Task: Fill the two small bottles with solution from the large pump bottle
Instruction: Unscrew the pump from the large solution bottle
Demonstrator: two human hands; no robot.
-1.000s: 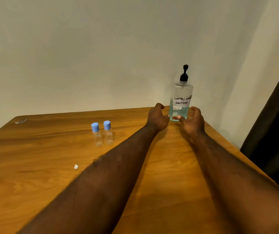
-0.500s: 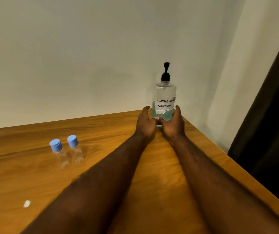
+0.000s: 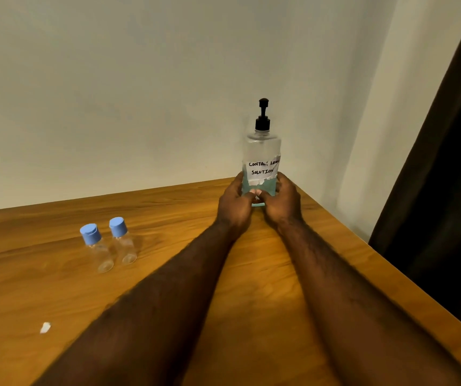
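The large clear pump bottle [image 3: 261, 151] stands at the table's far right corner, with a black pump, a white handwritten label and blue-green liquid in its lower part. My left hand [image 3: 235, 204] and my right hand [image 3: 282, 203] grip its base from both sides, thumbs meeting in front. Two small clear bottles with blue caps stand side by side to the left: one small bottle [image 3: 97, 247] and the other small bottle [image 3: 123, 240]. Both are capped and look empty.
The wooden table [image 3: 251, 316] ends at a right edge beside a dark curtain [image 3: 446, 190]. A pale wall runs behind the table's far edge. A small white scrap [image 3: 45, 327] lies near the front left.
Both hands have closed in from just short of the pump bottle and now clasp its base. The view has shifted, so the small bottles sit further left.
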